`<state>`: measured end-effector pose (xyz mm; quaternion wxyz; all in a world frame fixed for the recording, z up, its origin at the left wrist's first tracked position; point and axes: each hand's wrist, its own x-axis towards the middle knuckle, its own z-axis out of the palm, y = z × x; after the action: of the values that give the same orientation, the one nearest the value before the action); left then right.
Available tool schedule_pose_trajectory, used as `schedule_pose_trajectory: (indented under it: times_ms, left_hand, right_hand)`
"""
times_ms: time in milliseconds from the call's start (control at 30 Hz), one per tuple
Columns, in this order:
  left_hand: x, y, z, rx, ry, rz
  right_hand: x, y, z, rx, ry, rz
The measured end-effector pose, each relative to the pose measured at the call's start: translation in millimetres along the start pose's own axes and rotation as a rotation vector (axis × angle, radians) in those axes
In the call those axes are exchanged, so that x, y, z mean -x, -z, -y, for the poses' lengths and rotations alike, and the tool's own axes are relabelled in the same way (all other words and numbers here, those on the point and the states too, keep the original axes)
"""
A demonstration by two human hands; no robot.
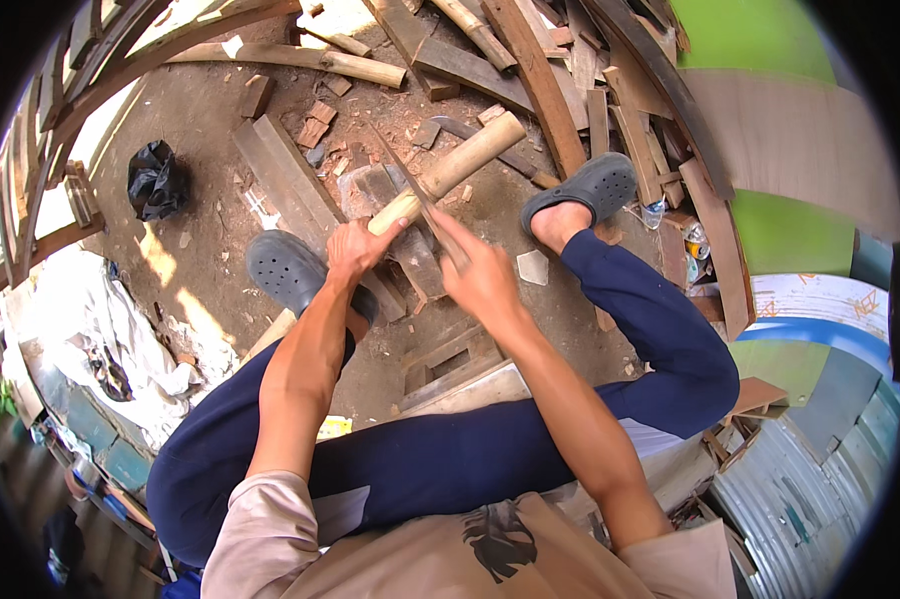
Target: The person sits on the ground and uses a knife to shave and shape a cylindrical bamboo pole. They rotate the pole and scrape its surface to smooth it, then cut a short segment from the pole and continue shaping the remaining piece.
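Observation:
My left hand [358,248] is closed round the near end of a pale round wooden pole [475,155], which slants up to the right between my feet. In my right hand [482,285] is the handle end of a machete [402,172]. Its long, narrow blade points away and to the left, crossing the pole close to my left hand. Whether the edge touches the wood I cannot tell. Under the pole lies a worn wooden block [375,185], partly hidden by the pole and blade.
Clogs [288,270] are on both feet. Planks [285,175] lie beside the block, among wood chips. Timber offcuts [545,90] pile up at the far right. A black plastic bag [158,180] and a white cloth [106,339] are on the left. A corrugated metal sheet [789,494] stands lower right.

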<state>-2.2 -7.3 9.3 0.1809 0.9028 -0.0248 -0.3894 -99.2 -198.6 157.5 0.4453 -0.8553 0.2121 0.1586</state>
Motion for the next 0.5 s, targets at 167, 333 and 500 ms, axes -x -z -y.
schedule_pose_trajectory:
  times_ms: [167,333,500]
  left_hand:
    - [-2.9,-4.7,9.4,0.008,-0.024,-0.042]
    - [-3.0,-7.9,14.7,0.033,0.0,0.025]
    - [2.1,-4.9,2.5,0.023,-0.01,-0.063]
  right_hand:
    - [-1.7,-7.4,11.0,0.029,-0.007,0.044]
    - [127.3,48.2,4.7,-0.046,0.131,-0.05]
    - [17.9,1.7,-18.8,-0.056,0.09,-0.019]
